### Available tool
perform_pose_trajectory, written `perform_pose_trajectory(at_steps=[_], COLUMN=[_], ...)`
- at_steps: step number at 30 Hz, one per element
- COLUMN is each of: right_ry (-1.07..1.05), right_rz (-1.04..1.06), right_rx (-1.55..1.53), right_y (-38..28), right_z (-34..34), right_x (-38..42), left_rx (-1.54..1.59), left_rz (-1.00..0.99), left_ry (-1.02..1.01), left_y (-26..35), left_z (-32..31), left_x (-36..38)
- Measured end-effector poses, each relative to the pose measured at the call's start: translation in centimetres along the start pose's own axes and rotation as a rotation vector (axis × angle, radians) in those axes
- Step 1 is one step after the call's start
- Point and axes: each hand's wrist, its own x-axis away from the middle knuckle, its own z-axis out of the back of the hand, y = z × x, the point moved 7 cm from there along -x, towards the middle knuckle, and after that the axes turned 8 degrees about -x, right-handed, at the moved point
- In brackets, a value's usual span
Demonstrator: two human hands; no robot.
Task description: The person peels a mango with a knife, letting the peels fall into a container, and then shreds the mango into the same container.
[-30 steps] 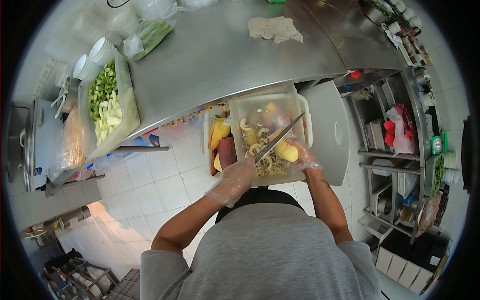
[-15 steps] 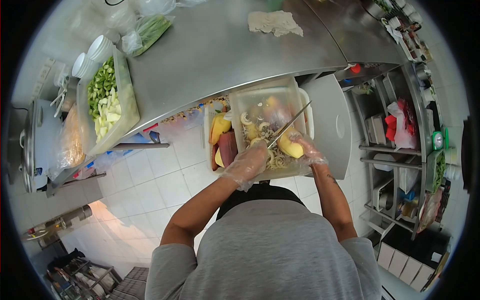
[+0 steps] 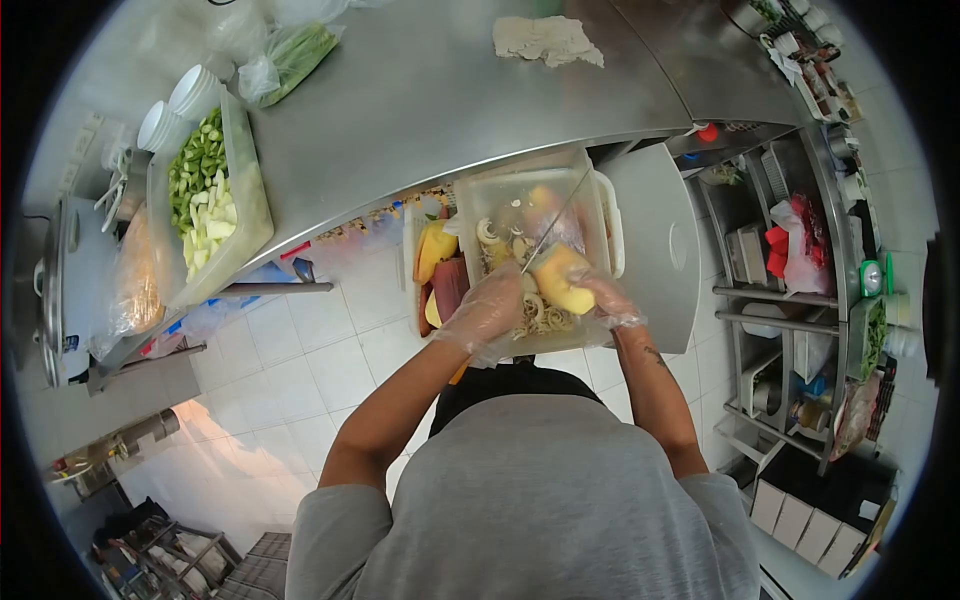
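Head view: looking down past a grey-shirted torso at two bare forearms reaching forward, with white tiled floor point(image 3: 330, 320) below.
Left hand point(image 3: 492, 305): sheathed in a clear plastic glove, curled firmly round the handle of a long, thin metal knife point(image 3: 547, 235), hiding most of the grip.
Knife blade: slanting away and to the right, seen almost edge-on, close against the yellow piece; cannot tell whether touching.
Right hand point(image 3: 609, 297): gloved likewise, clasping the right side of a thick, bent, yellow vegetable piece point(image 3: 562, 284).
Yellow piece: held between both hands, above a translucent rectangular plastic tub point(image 3: 485, 195).
Tub: containing pale curled slices and thin strips point(image 3: 545, 318), blurred in places.
Left of tub: packed into a narrow plastic container point(image 3: 410, 260), yellow pieces point(image 3: 436, 245) and a dark red one point(image 3: 452, 285).
Right of tub: a flat, pale grey, round-cornered panel point(image 3: 665, 250).
Steel counter point(image 3: 400, 110): bearing a crumpled off-white cloth point(image 3: 548, 40) and, far left, a translucent bin point(image 3: 255, 190) of chopped green vegetables point(image 3: 198, 160).
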Motion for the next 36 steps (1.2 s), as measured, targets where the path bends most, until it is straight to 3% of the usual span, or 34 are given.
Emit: perform_pose_trajectory(at_steps=[1, 5, 10, 13, 36], right_ry=[0.081, -0.189, -0.030, -0.098, 0.034], right_rz=[-0.043, -0.027, 0.165, 0.159, 0.156], right_rx=[-0.075, -0.361, -0.552, -0.096, -0.242], right_y=[0.8, 0.3, -1.5, -1.5, -2.8], right_z=[1.5, 2.0, -0.9, -1.4, -2.6], right_x=[-0.2, -1.0, 0.8, 0.0, 0.5], left_rx=[0.030, 0.085, -0.019, -0.103, -0.120], left_rz=[-0.018, -0.080, -0.101, -0.113, -0.062], left_ry=[0.019, 0.086, 0.093, 0.059, 0.010], left_y=[-0.1, -0.2, 0.4, 0.5, 1.6], left_z=[0.2, 1.2, 1.2, 1.6, 4.1], left_x=[0.5, 1.7, 3.1, 3.9, 8.2])
